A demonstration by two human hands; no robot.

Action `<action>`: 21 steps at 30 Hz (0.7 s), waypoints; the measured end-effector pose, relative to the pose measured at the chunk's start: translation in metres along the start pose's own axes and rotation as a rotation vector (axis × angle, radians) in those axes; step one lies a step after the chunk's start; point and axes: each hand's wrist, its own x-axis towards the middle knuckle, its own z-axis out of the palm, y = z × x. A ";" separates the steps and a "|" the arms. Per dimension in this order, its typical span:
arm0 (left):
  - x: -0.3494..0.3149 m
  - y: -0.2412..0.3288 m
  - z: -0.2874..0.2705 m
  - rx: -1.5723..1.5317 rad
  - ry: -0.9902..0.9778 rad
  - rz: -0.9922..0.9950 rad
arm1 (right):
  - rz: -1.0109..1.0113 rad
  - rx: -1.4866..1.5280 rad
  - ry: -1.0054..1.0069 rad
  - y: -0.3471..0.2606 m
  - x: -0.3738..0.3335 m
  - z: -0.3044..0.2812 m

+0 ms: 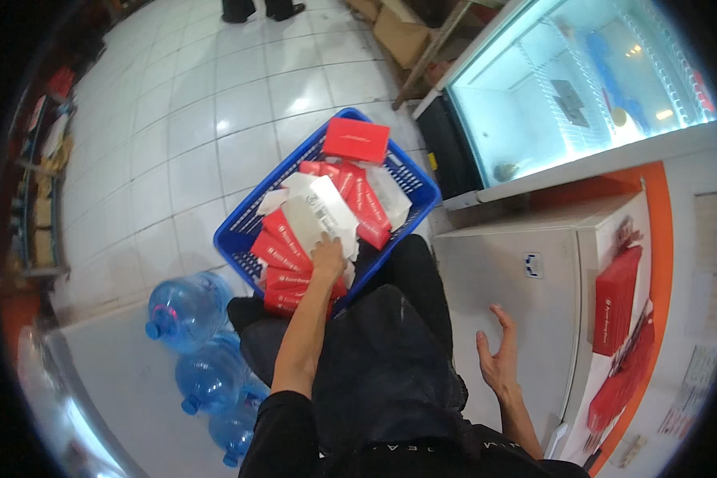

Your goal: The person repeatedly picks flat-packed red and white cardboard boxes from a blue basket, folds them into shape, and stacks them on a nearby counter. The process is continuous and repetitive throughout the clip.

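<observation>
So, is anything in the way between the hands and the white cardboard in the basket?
Nothing visible blocks the left hand: it lies on the white cardboard. For the empty right hand, the person's right leg and the near rim of the blue basket lie between, in this view.

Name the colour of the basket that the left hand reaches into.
The basket is blue, best seen in the head view.

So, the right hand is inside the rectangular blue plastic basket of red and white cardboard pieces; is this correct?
Not quite: the head view shows the left hand inside the rectangular blue plastic basket of red and white cardboard pieces.
</observation>
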 end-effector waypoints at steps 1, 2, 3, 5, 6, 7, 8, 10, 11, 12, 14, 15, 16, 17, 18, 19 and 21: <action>-0.005 0.008 -0.013 -0.007 -0.062 0.012 | -0.007 -0.011 -0.019 -0.004 -0.002 0.000; -0.005 0.012 -0.015 0.028 -0.055 0.036 | -0.016 -0.023 -0.029 -0.007 0.000 -0.001; -0.006 0.014 -0.017 0.064 -0.051 0.060 | -0.023 -0.033 -0.040 -0.008 0.001 0.000; -0.013 0.012 -0.024 0.117 0.009 0.131 | -0.036 -0.025 -0.041 -0.005 0.001 0.000; -0.016 0.009 -0.030 0.132 0.067 0.177 | -0.041 -0.021 -0.036 -0.003 0.001 0.001; -0.021 0.005 -0.036 0.148 0.123 0.224 | -0.039 -0.007 -0.049 -0.002 0.000 0.001; -0.022 0.003 -0.049 0.239 0.140 0.299 | -0.032 0.003 -0.033 -0.001 0.000 -0.002; -0.025 -0.018 -0.080 0.432 0.196 0.451 | -0.035 0.026 0.016 0.002 0.002 -0.006; -0.026 -0.030 -0.092 0.488 0.116 0.416 | -0.050 0.041 0.027 0.002 0.003 -0.005; -0.028 -0.041 -0.102 0.543 0.031 0.376 | -0.063 0.057 0.034 0.003 0.003 -0.004; -0.034 -0.057 -0.121 0.545 -0.057 0.334 | -0.098 0.083 0.029 -0.001 0.005 -0.002; -0.036 -0.063 -0.130 0.544 -0.103 0.307 | -0.117 0.097 0.022 -0.004 0.005 -0.001; -0.038 -0.068 -0.139 0.450 -0.075 0.317 | -0.144 0.118 0.019 -0.006 0.005 0.000; -0.041 -0.071 -0.148 0.355 -0.051 0.328 | -0.167 0.139 0.013 -0.007 0.004 0.001; -0.046 -0.074 -0.156 0.258 -0.027 0.337 | -0.193 0.158 0.004 -0.009 0.004 0.002; -0.051 -0.074 -0.160 0.176 0.040 0.362 | -0.218 0.160 0.002 -0.012 0.003 0.003; -0.070 -0.054 -0.173 0.016 0.178 0.414 | -0.273 0.165 -0.001 -0.016 0.003 0.004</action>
